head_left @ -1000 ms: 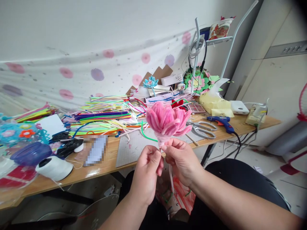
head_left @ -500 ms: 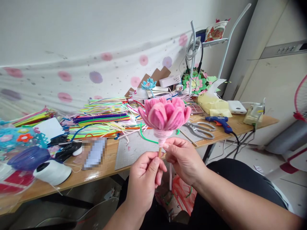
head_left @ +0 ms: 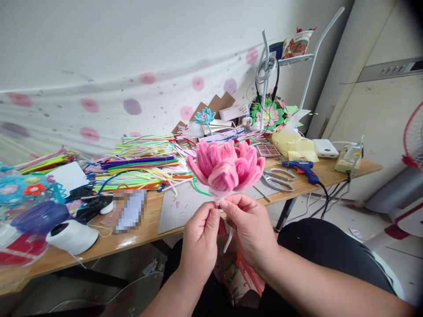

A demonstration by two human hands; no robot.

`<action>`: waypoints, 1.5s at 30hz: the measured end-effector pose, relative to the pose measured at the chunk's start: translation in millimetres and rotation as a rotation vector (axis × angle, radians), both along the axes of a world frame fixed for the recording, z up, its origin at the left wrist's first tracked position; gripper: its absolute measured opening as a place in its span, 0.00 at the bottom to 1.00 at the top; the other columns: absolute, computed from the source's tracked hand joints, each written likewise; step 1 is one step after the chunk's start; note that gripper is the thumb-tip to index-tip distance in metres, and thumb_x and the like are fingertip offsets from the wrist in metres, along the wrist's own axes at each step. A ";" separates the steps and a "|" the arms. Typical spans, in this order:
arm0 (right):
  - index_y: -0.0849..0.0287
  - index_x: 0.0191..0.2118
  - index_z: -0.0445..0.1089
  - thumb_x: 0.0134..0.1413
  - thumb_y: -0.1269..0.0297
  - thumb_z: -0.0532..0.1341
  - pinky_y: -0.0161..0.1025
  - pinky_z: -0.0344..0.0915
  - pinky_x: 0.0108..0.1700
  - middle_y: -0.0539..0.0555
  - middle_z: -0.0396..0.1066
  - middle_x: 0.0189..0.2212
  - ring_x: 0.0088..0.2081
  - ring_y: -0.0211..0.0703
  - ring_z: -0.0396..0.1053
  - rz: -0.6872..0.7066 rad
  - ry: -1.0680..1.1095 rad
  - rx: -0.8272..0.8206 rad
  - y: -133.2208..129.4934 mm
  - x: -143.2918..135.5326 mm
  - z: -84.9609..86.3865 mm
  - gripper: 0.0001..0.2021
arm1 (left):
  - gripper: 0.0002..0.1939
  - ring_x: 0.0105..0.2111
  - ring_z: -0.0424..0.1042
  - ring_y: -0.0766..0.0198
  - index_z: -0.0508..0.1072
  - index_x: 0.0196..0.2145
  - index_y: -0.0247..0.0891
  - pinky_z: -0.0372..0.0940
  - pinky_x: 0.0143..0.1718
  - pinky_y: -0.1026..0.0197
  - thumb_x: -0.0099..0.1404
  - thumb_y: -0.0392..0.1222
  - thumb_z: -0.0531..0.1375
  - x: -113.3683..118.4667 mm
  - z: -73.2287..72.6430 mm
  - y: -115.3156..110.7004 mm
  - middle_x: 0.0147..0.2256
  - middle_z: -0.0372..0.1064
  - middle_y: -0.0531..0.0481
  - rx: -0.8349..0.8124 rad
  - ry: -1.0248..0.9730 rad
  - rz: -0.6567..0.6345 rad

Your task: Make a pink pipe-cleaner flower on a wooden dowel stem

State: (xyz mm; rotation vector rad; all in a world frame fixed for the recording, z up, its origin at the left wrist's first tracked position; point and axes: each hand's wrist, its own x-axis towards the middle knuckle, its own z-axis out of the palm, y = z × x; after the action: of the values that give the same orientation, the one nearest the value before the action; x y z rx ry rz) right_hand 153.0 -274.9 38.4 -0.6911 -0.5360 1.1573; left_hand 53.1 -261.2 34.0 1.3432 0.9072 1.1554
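A pink pipe-cleaner flower (head_left: 226,167) with fuzzy, layered petals is held up in front of me, its top tipped slightly toward me. My left hand (head_left: 201,242) is closed around its thin stem, which the fingers mostly hide. Just under the petals, pale pink pipe cleaner is wound around the base. There my right hand (head_left: 253,226) pinches with thumb and forefinger against the winding. A loose pale pink pipe cleaner (head_left: 228,240) hangs down from between the two hands.
On the wooden table (head_left: 135,242) lie bundles of coloured pipe cleaners (head_left: 142,163), a grey cutting mat (head_left: 176,209), scissors (head_left: 279,179), a blue glue gun (head_left: 302,169) and a white thread cone (head_left: 72,237). A blue flower (head_left: 205,116) stands behind. A pink fan (head_left: 414,136) is at right.
The flower has come down a little and tilted toward me, showing more of its petals. Both hands are now closer together under it, and the loose pipe cleaner's end has swung left.
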 end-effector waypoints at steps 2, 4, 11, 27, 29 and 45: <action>0.59 0.22 0.73 0.43 0.65 0.70 0.30 0.55 0.17 0.45 0.65 0.13 0.14 0.30 0.56 0.025 -0.025 0.016 -1.0 -2.0 1.4 0.07 | 0.18 0.20 0.55 0.70 0.67 0.23 0.37 0.49 0.20 0.66 0.65 0.51 0.57 1.4 1.3 1.0 0.19 0.57 0.56 0.023 0.041 -0.016; 0.59 0.22 0.73 0.44 0.64 0.69 0.31 0.57 0.17 0.46 0.66 0.13 0.14 0.31 0.58 0.031 -0.048 0.034 -2.0 -3.2 2.8 0.07 | 0.20 0.19 0.52 0.71 0.63 0.20 0.37 0.47 0.19 0.66 0.66 0.50 0.56 2.2 2.2 2.8 0.18 0.55 0.56 0.013 0.009 -0.031; 0.60 0.24 0.74 0.44 0.65 0.69 0.34 0.62 0.25 0.49 0.70 0.15 0.20 0.36 0.66 0.116 -0.113 0.056 -2.6 1.7 1.9 0.06 | 0.21 0.14 0.44 0.74 0.62 0.17 0.36 0.40 0.17 0.67 0.62 0.50 0.59 2.5 7.7 5.9 0.13 0.47 0.60 -0.208 -0.205 -0.099; 0.61 0.19 0.68 0.38 0.60 0.72 0.31 0.58 0.23 0.46 0.66 0.12 0.17 0.31 0.61 0.163 -0.191 0.002 2.6 18.2 4.6 0.15 | 0.21 0.08 0.44 0.78 0.65 0.21 0.35 0.40 0.11 0.73 0.58 0.54 0.63 5.0 7.3 6.2 0.09 0.54 0.60 -0.480 -0.260 -0.303; 0.61 0.20 0.67 0.40 0.59 0.71 0.30 0.55 0.20 0.45 0.64 0.11 0.15 0.30 0.59 0.164 -0.166 -0.022 2.9 16.2 4.7 0.14 | 0.18 0.10 0.49 0.77 0.64 0.25 0.36 0.43 0.11 0.73 0.60 0.54 0.62 9.4 6.4 3.3 0.13 0.60 0.58 -0.381 -0.245 -0.210; 0.61 0.19 0.72 0.33 0.66 0.73 0.31 0.55 0.22 0.46 0.67 0.15 0.18 0.30 0.59 0.001 -0.067 -0.038 7.0 13.7 4.2 0.09 | 0.07 0.17 0.59 0.71 0.74 0.40 0.42 0.56 0.18 0.67 0.65 0.42 0.58 5.8 -11.3 1.0 0.20 0.64 0.57 0.277 0.150 0.133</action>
State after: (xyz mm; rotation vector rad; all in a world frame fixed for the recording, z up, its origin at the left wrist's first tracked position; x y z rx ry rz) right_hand 166.7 -267.9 42.6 -0.7644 -0.5715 1.1507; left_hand 58.9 -260.2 22.7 1.6306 0.9821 1.3328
